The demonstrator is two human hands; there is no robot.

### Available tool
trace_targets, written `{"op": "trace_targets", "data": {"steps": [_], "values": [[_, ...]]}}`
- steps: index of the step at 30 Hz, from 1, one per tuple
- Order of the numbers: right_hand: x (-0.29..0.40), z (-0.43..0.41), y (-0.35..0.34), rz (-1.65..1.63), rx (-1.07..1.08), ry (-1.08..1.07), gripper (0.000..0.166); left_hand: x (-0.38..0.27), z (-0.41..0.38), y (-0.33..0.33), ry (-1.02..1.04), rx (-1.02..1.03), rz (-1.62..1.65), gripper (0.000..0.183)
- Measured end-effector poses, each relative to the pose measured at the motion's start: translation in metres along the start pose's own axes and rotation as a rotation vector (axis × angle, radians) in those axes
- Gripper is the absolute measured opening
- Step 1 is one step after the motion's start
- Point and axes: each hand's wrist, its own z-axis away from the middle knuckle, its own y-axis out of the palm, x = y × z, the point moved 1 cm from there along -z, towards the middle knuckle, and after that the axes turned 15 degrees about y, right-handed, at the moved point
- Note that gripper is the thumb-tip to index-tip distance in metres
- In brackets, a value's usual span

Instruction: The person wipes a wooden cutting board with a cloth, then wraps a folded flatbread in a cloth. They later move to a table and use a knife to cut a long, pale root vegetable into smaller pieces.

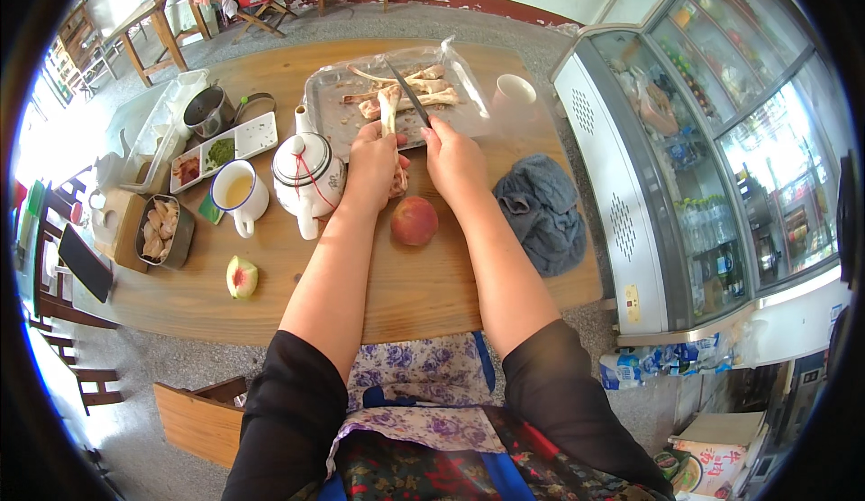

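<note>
My left hand (370,168) grips a long bone (388,108) with pale ends and scraps of meat on it, held upright over the near edge of a tray. In my right hand (455,163) is a knife (407,90), its dark blade slanting up and left close to the bone. Several more meaty bones (439,99) lie on the plastic-lined tray (331,105) beyond my hands. A whole peach (414,221) rests on the wooden table (419,298) between my forearms. Just left of my left hand stands a white enamel teapot (304,170) with a red cord.
Left are an enamel mug (240,193) of yellowish liquid, a divided dish (257,135) with seasonings, a metal container (184,234) of raw meat pieces and a cut fruit piece (242,277). Right are a cup (513,92), a grey-blue cloth (542,214) and a glass-fronted refrigerator (588,183).
</note>
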Motion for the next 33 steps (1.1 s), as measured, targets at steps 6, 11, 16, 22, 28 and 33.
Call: {"op": "trace_targets", "data": {"steps": [6, 11, 16, 22, 28, 33], "values": [[0.001, 0.01, -0.005, 0.025, 0.042, -0.061, 0.029, 0.004, -0.004, -0.001, 0.031, 0.008, 0.003, 0.037], [0.001, 0.011, -0.007, 0.034, 0.054, -0.064, 0.031, 0.004, -0.003, 0.0, 0.041, -0.011, -0.007, 0.035], [0.003, 0.014, -0.004, 0.044, 0.071, -0.063, 0.031, 0.009, -0.006, 0.001, 0.073, -0.019, -0.008, 0.036], [0.006, 0.014, -0.008, 0.043, 0.08, -0.041, 0.031, 0.009, -0.005, 0.002, 0.072, -0.03, -0.037, 0.031], [0.007, 0.013, -0.009, 0.021, 0.085, -0.054, 0.03, 0.01, -0.006, 0.002, 0.097, -0.053, -0.075, 0.031], [0.008, 0.014, -0.009, 0.06, 0.079, -0.054, 0.03, 0.005, -0.002, 0.005, 0.077, -0.043, -0.067, 0.032]]}}
